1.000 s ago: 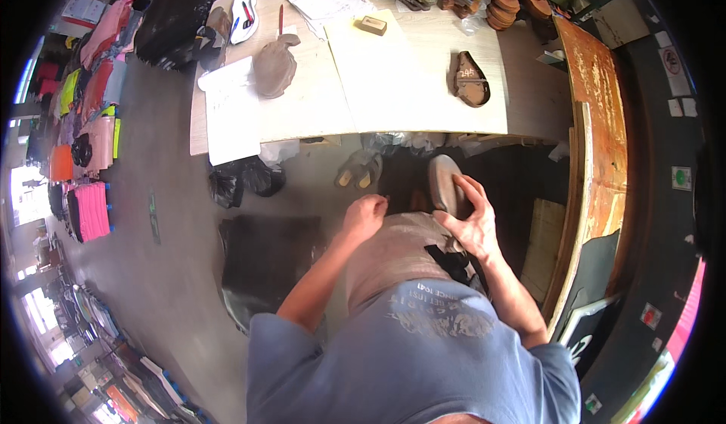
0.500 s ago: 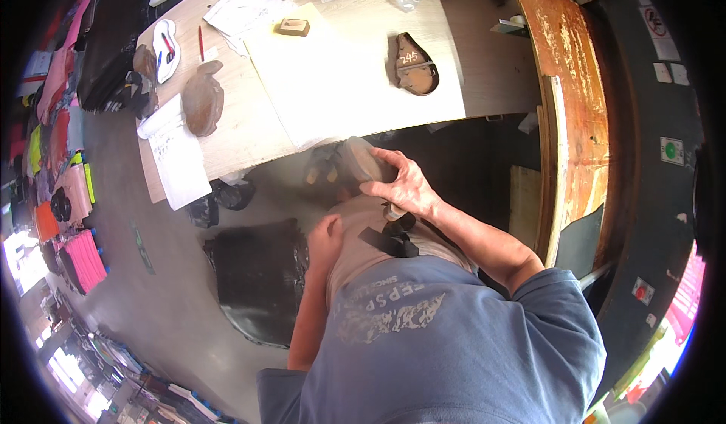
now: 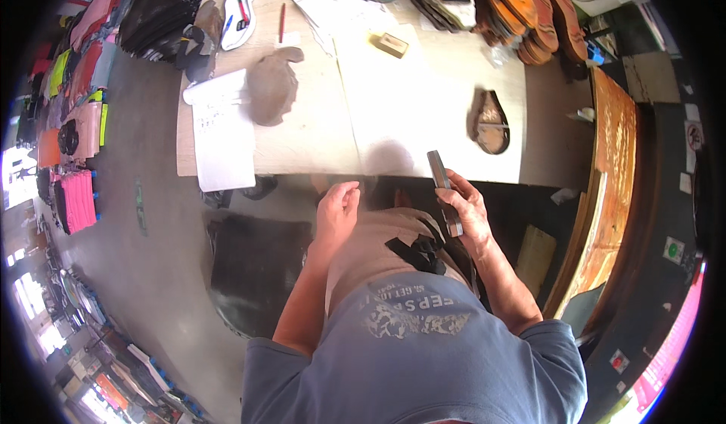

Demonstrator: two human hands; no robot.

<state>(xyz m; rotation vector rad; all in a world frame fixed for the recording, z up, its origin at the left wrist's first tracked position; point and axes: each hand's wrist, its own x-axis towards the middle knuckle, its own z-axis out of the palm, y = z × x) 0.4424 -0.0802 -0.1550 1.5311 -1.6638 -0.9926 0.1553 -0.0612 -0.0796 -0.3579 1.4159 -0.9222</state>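
Note:
My right hand [image 3: 467, 211] grips a long, dark grey slab [image 3: 445, 193], held tilted just off the table's front edge. Its narrow side faces up, so its broad shape is mostly hidden. Over my lap, left of it, my left hand [image 3: 337, 211] has its fingers curled together, and no object shows in them. On the white sheet [image 3: 431, 83] beyond the slab lies a shoe-part cutting die [image 3: 491, 125], a metal outline with a crossbar. A small tan block [image 3: 392, 44] lies farther back.
An irregular brown leather piece [image 3: 274, 85] lies beside written papers [image 3: 223, 136]. Farther left are a white sole-shaped piece [image 3: 239, 17] with pens and a red pencil [image 3: 282, 23]. Stacked orange and brown soles [image 3: 522, 15] stand at the back right. A worn wooden board [image 3: 612, 167] rises at right.
My right hand has turned the slab from its broad face to its edge and brought it nearer the table. My left hand has risen from my lap toward the table. The view has shifted.

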